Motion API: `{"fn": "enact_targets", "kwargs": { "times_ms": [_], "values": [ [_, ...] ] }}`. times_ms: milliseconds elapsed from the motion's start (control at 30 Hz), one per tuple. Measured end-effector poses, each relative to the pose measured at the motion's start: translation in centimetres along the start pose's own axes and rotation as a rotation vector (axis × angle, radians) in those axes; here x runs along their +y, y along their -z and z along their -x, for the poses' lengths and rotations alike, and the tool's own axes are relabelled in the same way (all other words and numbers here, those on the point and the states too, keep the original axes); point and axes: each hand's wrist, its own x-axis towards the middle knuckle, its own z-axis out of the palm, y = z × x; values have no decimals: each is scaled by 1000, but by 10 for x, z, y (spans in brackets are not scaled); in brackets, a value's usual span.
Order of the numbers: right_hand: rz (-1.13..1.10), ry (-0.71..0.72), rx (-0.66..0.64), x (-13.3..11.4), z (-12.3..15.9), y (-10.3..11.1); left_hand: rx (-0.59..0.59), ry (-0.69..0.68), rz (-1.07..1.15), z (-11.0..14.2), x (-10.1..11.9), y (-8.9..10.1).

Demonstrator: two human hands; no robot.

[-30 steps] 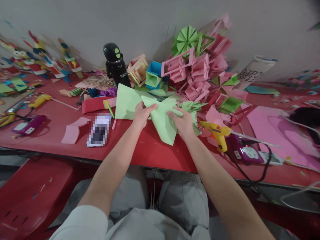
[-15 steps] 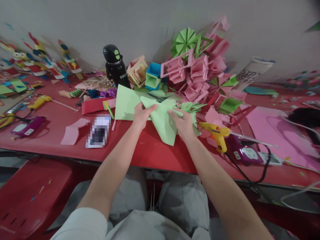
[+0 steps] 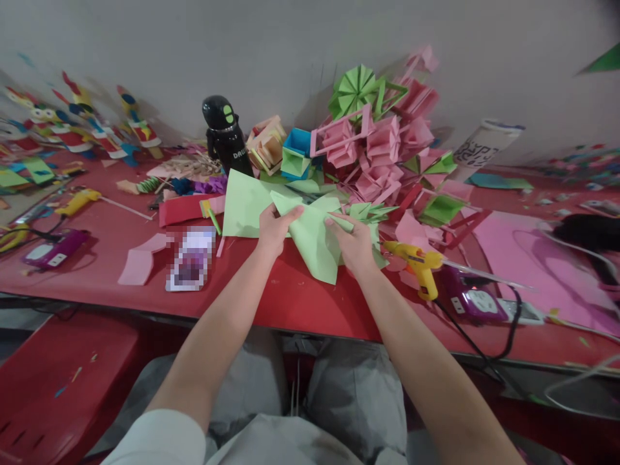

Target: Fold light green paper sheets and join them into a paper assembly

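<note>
Between my two hands is a sheet of light green paper [image 3: 317,242], tilted, with one corner hanging toward the table's front. My left hand [image 3: 277,227] pinches its left edge, thumb on top. On the other side my right hand [image 3: 352,242] grips the right edge, where the paper looks rolled or folded over; the fingers beneath are hidden. Another light green sheet [image 3: 245,206] lies behind my left hand. Just beyond my right hand sits a cluster of pointed green paper pieces [image 3: 371,212].
A yellow glue gun [image 3: 419,265] lies right of my hands, by a purple power socket [image 3: 477,300]. A phone [image 3: 192,258] rests at the left. Behind stand a black bottle [image 3: 227,139] and a pile of pink folded paper [image 3: 382,139]. Pink sheets [image 3: 537,252] cover the right.
The view has tipped slightly, so the objects at the back appear a little lower. Both hands keep their hold on the green sheet, with almost no movement.
</note>
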Motion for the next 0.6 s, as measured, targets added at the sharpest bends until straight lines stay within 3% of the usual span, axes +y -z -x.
{"fn": "enact_targets", "kwargs": {
  "times_ms": [367, 600],
  "values": [
    [13, -73, -21, -2, 0, 2, -143, 73, 162, -7, 16, 10],
    [44, -40, -25, -3, 2, 1, -13, 52, 300, -13, 13, 11]
  ]
}}
